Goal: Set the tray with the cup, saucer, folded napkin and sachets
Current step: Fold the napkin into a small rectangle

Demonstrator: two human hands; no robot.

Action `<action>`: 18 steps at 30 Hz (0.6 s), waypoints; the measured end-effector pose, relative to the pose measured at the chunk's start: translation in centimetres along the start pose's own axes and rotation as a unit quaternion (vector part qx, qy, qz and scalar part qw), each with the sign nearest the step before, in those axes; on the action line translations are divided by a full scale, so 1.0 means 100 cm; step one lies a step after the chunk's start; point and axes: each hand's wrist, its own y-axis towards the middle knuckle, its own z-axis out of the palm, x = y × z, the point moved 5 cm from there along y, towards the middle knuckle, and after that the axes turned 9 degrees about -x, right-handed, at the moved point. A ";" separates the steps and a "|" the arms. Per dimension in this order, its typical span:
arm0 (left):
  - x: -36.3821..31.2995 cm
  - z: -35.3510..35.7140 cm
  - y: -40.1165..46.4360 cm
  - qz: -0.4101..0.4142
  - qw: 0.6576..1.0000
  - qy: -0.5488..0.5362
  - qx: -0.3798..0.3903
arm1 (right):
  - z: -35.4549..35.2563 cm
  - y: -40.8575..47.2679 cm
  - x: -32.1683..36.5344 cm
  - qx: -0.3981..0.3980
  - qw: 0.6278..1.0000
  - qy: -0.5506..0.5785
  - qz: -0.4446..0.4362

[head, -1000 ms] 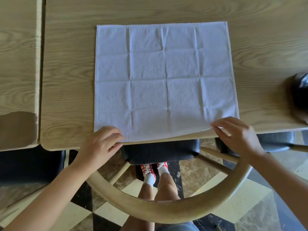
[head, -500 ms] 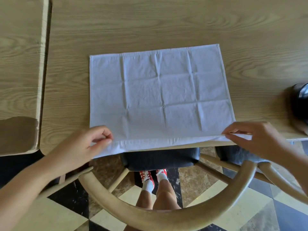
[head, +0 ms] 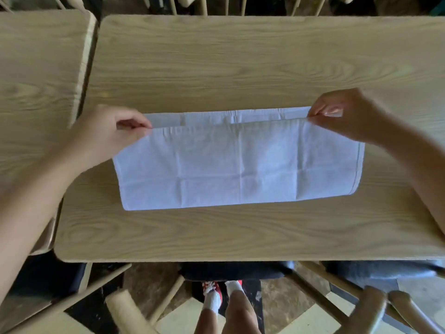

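A white cloth napkin lies on the wooden table, doubled over on itself into a wide band. Its upper layer stops a little short of the far edge, so a strip of the lower layer shows behind it. My left hand pinches the upper layer's far left corner between thumb and fingers. At the far right corner my right hand pinches the same layer. The tray, cup, saucer and sachets are out of view.
A second wooden table stands close on the left with a narrow gap between. Wooden chairs with dark seats sit under the near edge, above a checkered floor. More chair backs line the far edge.
Both hands lifted the napkin's near edge and carried it away from me over the cloth, folding it roughly in half. The camera view has tilted to show more of the table.
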 end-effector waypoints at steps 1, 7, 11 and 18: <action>0.004 0.008 0.012 0.005 1.000 0.009 -0.018 | 0.010 0.014 -0.005 0.002 1.000 -0.025 -0.008; 0.042 0.058 0.060 0.008 0.996 0.085 0.006 | 0.057 0.059 -0.033 0.026 0.987 -0.148 -0.052; 0.042 0.061 0.074 0.028 0.996 0.084 -0.010 | 0.055 0.067 -0.038 0.021 0.989 -0.145 -0.020; 0.043 0.058 0.083 0.019 0.997 0.067 -0.035 | 0.047 0.076 -0.038 0.011 0.995 -0.098 0.023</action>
